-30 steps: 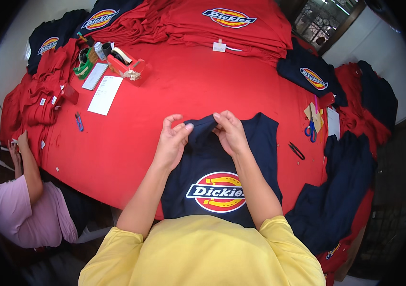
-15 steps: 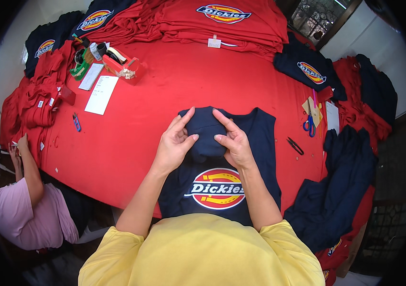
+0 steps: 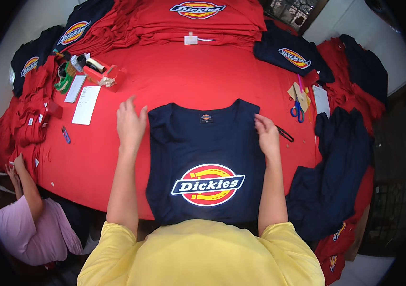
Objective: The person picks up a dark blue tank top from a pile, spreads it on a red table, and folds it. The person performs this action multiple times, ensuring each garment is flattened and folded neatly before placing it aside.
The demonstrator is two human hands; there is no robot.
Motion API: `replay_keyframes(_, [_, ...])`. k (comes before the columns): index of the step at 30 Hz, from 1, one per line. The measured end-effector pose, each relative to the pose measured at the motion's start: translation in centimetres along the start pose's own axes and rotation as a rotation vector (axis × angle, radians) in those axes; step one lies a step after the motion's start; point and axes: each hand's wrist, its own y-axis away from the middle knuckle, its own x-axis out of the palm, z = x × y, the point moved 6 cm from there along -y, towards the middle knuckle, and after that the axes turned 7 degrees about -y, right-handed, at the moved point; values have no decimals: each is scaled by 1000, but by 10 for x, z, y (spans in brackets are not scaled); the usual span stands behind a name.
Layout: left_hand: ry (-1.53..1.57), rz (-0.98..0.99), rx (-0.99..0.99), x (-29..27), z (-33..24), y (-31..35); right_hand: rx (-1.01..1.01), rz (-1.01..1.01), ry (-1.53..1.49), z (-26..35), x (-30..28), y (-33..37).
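A navy sleeveless shirt (image 3: 208,148) lies spread face up on the red table, its neckline away from me. A red, yellow and white oval print marks its chest, and a small label (image 3: 206,118) sits inside the collar. My left hand (image 3: 131,124) hovers just left of the shirt's shoulder, fingers apart and holding nothing. At the opposite shoulder edge is my right hand (image 3: 268,135), its fingers loosely bent and apart; whether they touch the cloth I cannot tell. Dark thread snips (image 3: 286,135) show beside that hand, partly hidden by it.
Folded red shirts (image 3: 198,26) are piled at the far edge, with navy garments (image 3: 329,176) heaped on the right. Blue-handled scissors (image 3: 297,110), a red tape dispenser (image 3: 105,76), paper (image 3: 86,105) and a blue cutter (image 3: 65,135) lie around. Another person (image 3: 36,229) sits at left.
Both hands have let go of the shirt's bunched upper part and moved apart to its sides. The shirt now lies flat with its collar showing. The whole view has shifted slightly.
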Motion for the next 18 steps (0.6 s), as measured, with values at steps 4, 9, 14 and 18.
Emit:
replay_keyframes(4, [489,592,186,47,-154,17,43,-236,227,-39,-31,-21])
replay_keyframes(9, [982,872,-249,145,-246,40,-125,-255,212,-12,-5,-37])
replay_keyframes(14, [1616,935,-445,133,-247,50,150,123,-640,-2,-13,19])
replay_keyframes(18, [1563,944,-331,53,-239,58,196,228,-864,32,-11,40])
